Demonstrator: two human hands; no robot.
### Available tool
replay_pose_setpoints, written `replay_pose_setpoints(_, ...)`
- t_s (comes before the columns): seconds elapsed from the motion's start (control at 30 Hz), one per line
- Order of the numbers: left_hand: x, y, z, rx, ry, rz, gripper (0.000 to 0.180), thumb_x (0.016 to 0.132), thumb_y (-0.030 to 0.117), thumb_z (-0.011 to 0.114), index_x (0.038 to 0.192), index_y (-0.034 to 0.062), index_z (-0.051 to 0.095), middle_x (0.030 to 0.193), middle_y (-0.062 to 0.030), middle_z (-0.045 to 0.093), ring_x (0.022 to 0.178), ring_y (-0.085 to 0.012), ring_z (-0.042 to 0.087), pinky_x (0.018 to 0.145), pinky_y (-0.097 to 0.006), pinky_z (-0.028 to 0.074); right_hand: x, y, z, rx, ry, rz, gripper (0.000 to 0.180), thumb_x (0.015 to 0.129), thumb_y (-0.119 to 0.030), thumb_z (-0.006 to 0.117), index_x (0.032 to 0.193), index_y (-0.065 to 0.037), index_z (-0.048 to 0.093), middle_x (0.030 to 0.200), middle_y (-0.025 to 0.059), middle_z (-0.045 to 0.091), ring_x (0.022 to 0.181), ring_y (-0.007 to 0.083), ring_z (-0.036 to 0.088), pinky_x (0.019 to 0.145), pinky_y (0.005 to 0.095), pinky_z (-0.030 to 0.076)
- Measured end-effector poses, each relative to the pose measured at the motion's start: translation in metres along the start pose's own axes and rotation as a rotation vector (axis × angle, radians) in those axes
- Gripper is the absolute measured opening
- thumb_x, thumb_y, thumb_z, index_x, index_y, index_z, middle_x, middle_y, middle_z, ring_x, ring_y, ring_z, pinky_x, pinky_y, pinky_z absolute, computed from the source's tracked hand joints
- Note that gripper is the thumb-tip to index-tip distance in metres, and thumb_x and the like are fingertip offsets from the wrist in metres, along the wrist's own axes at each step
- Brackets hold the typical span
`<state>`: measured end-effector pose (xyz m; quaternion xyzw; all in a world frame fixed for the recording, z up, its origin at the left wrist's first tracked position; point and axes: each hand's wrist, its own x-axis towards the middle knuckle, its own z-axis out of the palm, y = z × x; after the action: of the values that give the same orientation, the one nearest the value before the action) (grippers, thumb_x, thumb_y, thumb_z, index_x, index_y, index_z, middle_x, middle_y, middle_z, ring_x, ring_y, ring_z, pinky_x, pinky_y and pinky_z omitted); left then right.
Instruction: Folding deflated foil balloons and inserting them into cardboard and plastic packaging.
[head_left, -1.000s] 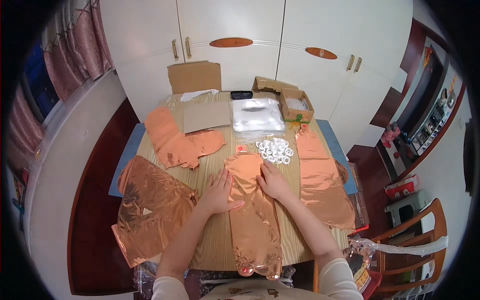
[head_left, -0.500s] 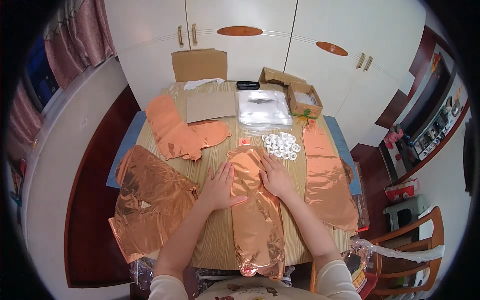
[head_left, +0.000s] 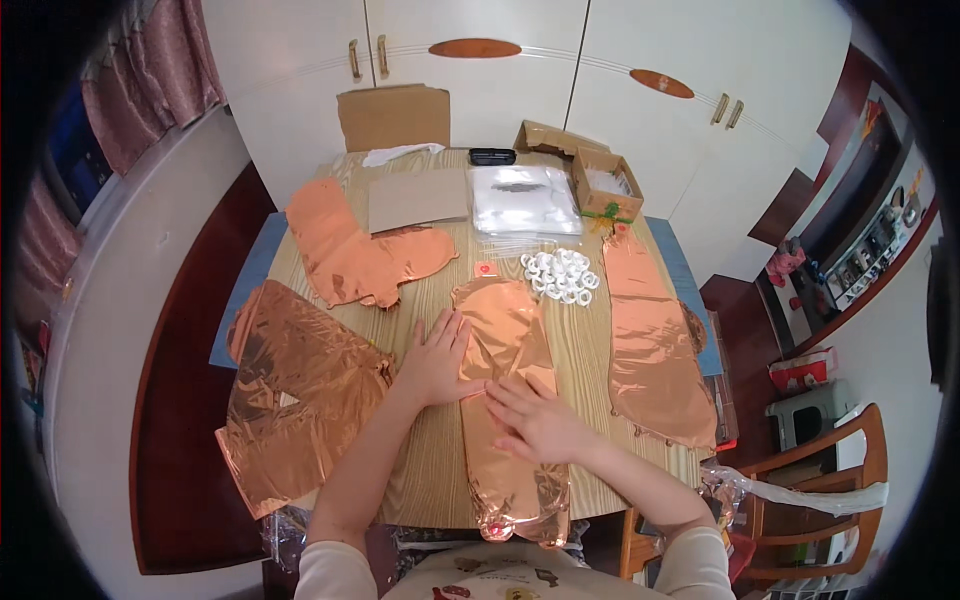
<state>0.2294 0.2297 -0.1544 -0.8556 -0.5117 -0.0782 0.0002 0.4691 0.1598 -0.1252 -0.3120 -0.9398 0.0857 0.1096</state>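
Observation:
A long rose-gold foil balloon (head_left: 510, 490) lies flat and uninflated in front of me, its near end reaching the table's front edge. My left hand (head_left: 437, 362) rests open along its left edge, thumb over the foil. Flat on the middle of the balloon lies my right hand (head_left: 535, 415), fingers spread and pointing to the upper left. A small tag with a red mark (head_left: 486, 269) sits at the balloon's far end. Beyond it is a pile of white rings (head_left: 560, 276).
More flat foil balloons lie at the left (head_left: 300, 400), far left (head_left: 365, 255) and right (head_left: 655, 350). Toward the back are a grey board (head_left: 417, 198), clear plastic bags (head_left: 525, 205), a black case (head_left: 492, 157) and an open cardboard box (head_left: 608, 190). A wooden chair (head_left: 870, 470) stands at right.
My right hand has moved from the balloon's upper right edge down and left onto its middle. The left hand stays nearly in place. The view has shifted slightly.

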Motion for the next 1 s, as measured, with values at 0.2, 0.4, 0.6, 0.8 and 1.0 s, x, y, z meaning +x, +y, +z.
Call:
replay_pose_setpoints(0.2, 0.002, 0.008, -0.021, -0.001, -0.07, -0.057, 0.107, 0.074, 0.076, 0.056, 0.147, -0.0001, 0.035, 0.157, -0.0149, 0.029, 0.146, -0.0321, 0.023, 0.111, -0.067, 0.021, -0.012, -0.003, 0.011, -0.016, -0.007, -0.003, 0.061, 0.097, -0.043, 0.049, 0.146, -0.007, 0.042, 0.154, 0.01, 0.038, 0.143, 0.0261, 0.034, 0.118, 0.0474, 0.021)
replay_pose_setpoints(0.4, 0.011, -0.003, -0.028, 0.031, -0.185, -0.114, 0.113, 0.073, 0.078, 0.056, 0.149, -0.0001, 0.029, 0.159, -0.0135, 0.024, 0.147, -0.033, 0.021, 0.114, -0.064, 0.014, -0.014, -0.005, 0.012, -0.047, -0.026, -0.023, 0.062, 0.096, -0.044, 0.049, 0.146, -0.008, 0.042, 0.154, 0.0098, 0.038, 0.143, 0.0264, 0.033, 0.118, 0.0472, 0.019)
replay_pose_setpoints(0.6, 0.018, -0.006, -0.035, 0.094, -0.276, -0.115, 0.118, 0.072, 0.081, 0.053, 0.152, 0.0007, 0.022, 0.161, -0.0121, 0.019, 0.148, -0.0308, 0.018, 0.115, -0.064, 0.011, -0.03, -0.018, 0.005, -0.077, -0.102, -0.056, 0.067, 0.096, -0.052, 0.043, 0.148, -0.011, 0.039, 0.156, 0.0086, 0.035, 0.146, 0.027, 0.028, 0.119, 0.0487, 0.014)
replay_pose_setpoints(0.8, 0.012, -0.001, -0.03, 0.086, -0.162, -0.054, 0.108, 0.079, 0.076, 0.05, 0.149, -0.0042, 0.028, 0.158, -0.0175, 0.025, 0.147, -0.0307, 0.02, 0.118, -0.057, 0.012, -0.053, -0.032, -0.001, -0.051, -0.151, -0.112, 0.065, 0.097, -0.053, 0.04, 0.149, -0.015, 0.038, 0.157, 0.0074, 0.032, 0.147, 0.0269, 0.024, 0.12, 0.0504, 0.011)
replay_pose_setpoints(1.0, -0.023, 0.043, -0.01, -0.157, -0.023, 0.244, 0.093, 0.086, 0.059, 0.056, 0.146, -0.0071, 0.03, 0.154, -0.0269, 0.027, 0.145, -0.0382, 0.024, 0.118, -0.051, 0.019, -0.053, -0.03, 0.001, -0.047, -0.108, -0.125, 0.063, 0.096, -0.053, 0.042, 0.146, -0.014, 0.042, 0.156, 0.0073, 0.033, 0.148, 0.0254, 0.021, 0.12, 0.0521, 0.01)
